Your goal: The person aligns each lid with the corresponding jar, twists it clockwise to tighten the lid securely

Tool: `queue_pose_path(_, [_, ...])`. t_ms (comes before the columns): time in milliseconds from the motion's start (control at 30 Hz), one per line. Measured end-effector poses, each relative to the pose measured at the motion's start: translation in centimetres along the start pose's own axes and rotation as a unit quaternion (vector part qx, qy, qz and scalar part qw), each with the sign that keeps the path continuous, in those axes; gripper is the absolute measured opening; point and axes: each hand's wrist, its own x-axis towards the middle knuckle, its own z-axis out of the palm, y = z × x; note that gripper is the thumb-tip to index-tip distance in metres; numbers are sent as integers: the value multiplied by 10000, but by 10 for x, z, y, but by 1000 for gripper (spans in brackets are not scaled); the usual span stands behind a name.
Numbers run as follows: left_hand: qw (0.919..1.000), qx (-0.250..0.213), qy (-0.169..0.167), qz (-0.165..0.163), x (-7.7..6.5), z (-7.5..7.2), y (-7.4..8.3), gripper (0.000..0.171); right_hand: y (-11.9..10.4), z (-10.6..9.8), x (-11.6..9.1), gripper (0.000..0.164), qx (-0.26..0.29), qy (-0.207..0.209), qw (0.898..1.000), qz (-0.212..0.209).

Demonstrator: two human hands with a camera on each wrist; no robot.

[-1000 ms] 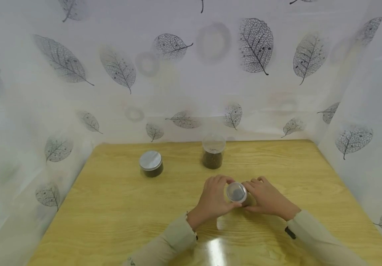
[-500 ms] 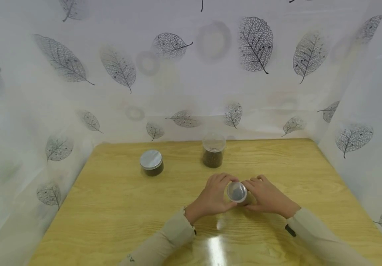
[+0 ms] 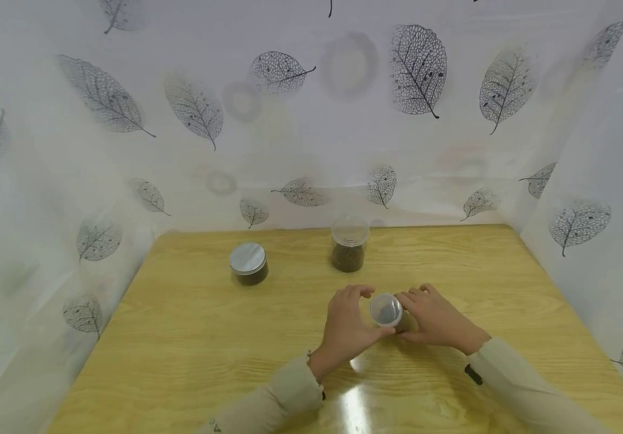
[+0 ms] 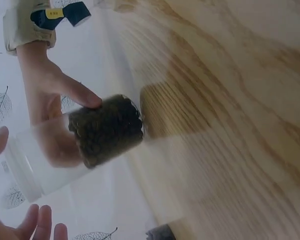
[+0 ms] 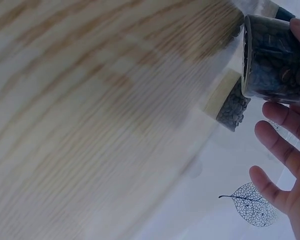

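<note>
A clear jar [image 3: 386, 310] part-filled with dark beans [image 4: 107, 131] stands upright on the wooden table, its clear lid facing up. My right hand [image 3: 436, 319] grips its lower body between thumb and fingers; the right wrist view has the thumb against the jar [image 5: 277, 60] and the other fingers spread below. At the lid, my left hand [image 3: 346, 328] is spread around the rim. Its fingers stand off from the lid, and the thumb lies close to the near side; whether it touches cannot be told.
Behind the hands stands a taller clear jar [image 3: 349, 256] with dark contents. Farther left sits a low jar with a silver lid [image 3: 247, 258]. The wooden table [image 3: 197, 349] ends at a leaf-patterned sheet [image 3: 300, 138] at the back and sides.
The left fingers have come off the lid's rim and spread wider, after closing around it earlier. My right hand and the jar have stayed in place.
</note>
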Motion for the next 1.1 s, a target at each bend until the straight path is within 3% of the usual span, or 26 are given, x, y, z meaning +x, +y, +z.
queue_pose_path(133, [9997,-202,84,-126,-2,3,1,63,-1,0,0,74,67,8,10000,28])
queue_pose_path(233, [9995,-292,-41,-119,-1,2,0,61,-1,-1,1,73,124,-15,9999,65])
queue_pose_path(667, [9919,-694,-832,661,12,-4,-18,63,0,-1,0,74,163,-6,9999,30])
queue_pose_path(1100, [9729,-1171,-1668,1094,27,-11,-33,66,1,-1,2,75,161,-131,9998,-51])
